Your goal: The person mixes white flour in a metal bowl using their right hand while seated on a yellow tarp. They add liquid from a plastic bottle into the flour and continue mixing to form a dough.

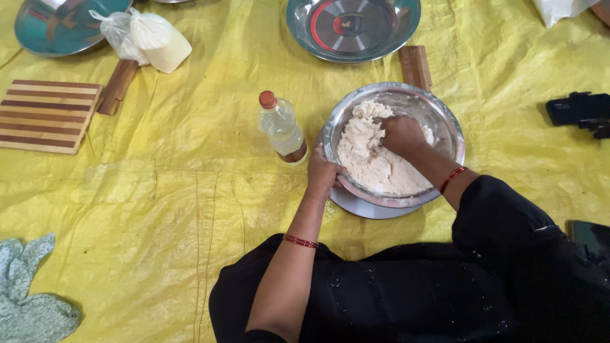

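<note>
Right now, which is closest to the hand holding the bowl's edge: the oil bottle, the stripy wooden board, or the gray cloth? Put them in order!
From the left hand:
1. Oil bottle, right beside it, up-left.
2. Stripy wooden board, far left, top.
3. Gray cloth, bottom-left corner, slightly farther.

left hand (pixel 323 173) curled, gripping | right hand (pixel 401 135) fisted, pressing down

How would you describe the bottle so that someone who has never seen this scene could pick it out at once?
Start at the yellow sheet covering the floor and find the steel bowl of dough that the hands work in. Just left of that bowl, beside the left hand gripping its rim, stands the bottle. It is the only clear plastic thing with a reddish-brown cap.
</note>
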